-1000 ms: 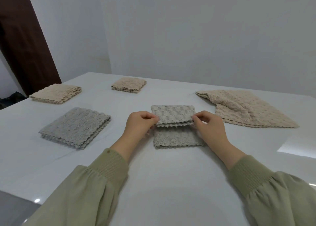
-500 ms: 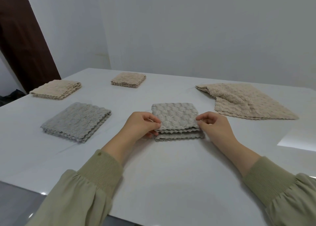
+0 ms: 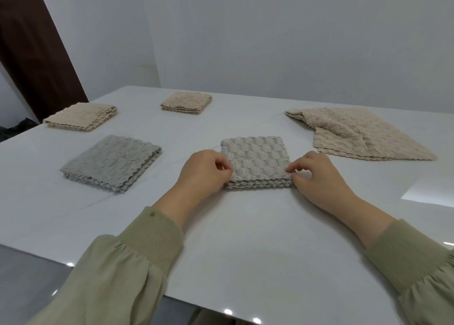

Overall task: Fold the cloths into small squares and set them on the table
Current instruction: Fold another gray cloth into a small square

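Head view, looking down over a glossy white table. Dead centre lies the grey, bumpy-textured cloth folded into a small square, flat on the tabletop with its scalloped layers stacked along the near edge. The left hand sits at the near-left corner, fingers curled, thumb and forefinger nipping the cloth's edge. The right hand mirrors it at the near-right corner, its fingertips pinching there too. Whether they hold only the top layer or the whole stack is hard to make out from here. Both wrists come out of olive-green ribbed sleeves.

Left of the action rests a second grey folded cloth square, well apart. Behind it is a beige folded cloth square near the far-left edge, and another beige folded square sits at the back, centre. On the right is a large beige textured cloth, spread loosely, one corner flipped over. A pale grey wall stands behind, with a dark brown panel on the left.
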A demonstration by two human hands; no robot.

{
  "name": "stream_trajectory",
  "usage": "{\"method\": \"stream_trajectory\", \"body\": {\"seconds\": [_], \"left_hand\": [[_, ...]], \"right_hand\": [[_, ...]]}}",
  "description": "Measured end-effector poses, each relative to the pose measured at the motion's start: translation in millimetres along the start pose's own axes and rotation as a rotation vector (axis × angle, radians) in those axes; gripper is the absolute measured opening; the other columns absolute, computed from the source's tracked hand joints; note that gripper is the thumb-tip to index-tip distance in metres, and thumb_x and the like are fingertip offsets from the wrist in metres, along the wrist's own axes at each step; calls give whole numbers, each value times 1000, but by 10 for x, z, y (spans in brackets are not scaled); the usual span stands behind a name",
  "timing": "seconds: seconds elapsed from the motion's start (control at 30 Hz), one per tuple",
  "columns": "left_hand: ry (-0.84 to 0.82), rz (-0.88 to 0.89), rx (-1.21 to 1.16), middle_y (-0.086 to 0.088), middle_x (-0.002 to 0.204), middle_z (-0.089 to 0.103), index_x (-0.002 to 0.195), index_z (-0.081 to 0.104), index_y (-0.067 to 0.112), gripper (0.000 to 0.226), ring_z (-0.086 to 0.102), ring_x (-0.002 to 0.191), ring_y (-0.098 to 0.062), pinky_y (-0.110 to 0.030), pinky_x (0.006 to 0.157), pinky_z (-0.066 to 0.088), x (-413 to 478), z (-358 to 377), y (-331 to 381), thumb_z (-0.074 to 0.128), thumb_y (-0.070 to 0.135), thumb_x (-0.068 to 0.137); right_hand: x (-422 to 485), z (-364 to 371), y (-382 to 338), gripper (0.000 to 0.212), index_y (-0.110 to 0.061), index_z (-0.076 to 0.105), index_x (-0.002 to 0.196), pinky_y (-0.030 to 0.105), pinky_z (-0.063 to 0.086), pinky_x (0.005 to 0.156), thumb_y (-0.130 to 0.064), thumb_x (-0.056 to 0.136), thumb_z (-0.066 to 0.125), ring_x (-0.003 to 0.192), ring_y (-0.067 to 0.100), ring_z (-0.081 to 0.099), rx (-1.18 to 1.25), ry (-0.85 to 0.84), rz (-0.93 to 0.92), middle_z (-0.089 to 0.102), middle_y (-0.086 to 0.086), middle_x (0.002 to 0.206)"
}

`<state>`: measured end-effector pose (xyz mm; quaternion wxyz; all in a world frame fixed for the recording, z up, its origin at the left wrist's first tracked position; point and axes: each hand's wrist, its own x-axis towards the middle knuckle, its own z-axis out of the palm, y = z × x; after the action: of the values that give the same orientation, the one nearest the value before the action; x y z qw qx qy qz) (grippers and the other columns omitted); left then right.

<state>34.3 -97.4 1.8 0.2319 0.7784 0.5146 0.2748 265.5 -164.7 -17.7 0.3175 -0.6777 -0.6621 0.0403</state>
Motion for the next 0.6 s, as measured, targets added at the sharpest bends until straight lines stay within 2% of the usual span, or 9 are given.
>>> {"method": "stream_trajectory", "body": {"seconds": [0.03,0.1,0.2,0.3,0.43,0.6], "left_hand": [[99,102,87,13,75,57,78,71,24,15,52,74,-7,-19,65,38,-2,19,8,62,13,83],[216,355,86,8,86,59,86,72,18,15,50,88,-11,-22,76,37,-4,93,20,58,13,84],[211,550,92,1,90,68,93,72,10,21,52,94,-16,-24,81,41,58,234,69,53,12,83],[145,564,115,1,99,69,105,69,11,29,49,100,-12,-23,84,40,121,299,124,47,20,88],[-100,498,200,6,130,55,133,50,20,44,38,122,-11,-28,101,33,149,344,41,49,38,94],[-151,430,169,7,138,49,137,47,22,51,36,128,-11,-26,105,30,148,350,0,58,37,89]], "right_hand": [[-11,-8,34,14,-17,71,88,18,25,77,-7,83,63,90,18,43,-16,1,-46,53,-1,87],[-23,-22,82,14,-17,72,91,19,27,83,-8,82,65,89,18,43,-50,-9,-115,50,-5,88],[-22,-40,99,16,-16,72,94,27,35,84,-9,81,66,88,17,44,-79,-25,-153,52,-5,88],[-19,-54,78,16,-15,72,94,23,33,80,-9,80,69,90,18,47,-78,-36,-155,56,-2,88],[-11,-80,84,13,-14,73,79,17,29,73,-2,73,74,86,22,51,-69,31,-173,58,-1,82],[-8,-64,88,14,-13,72,75,18,28,73,0,73,74,84,23,52,-53,96,-188,61,1,80]]}}
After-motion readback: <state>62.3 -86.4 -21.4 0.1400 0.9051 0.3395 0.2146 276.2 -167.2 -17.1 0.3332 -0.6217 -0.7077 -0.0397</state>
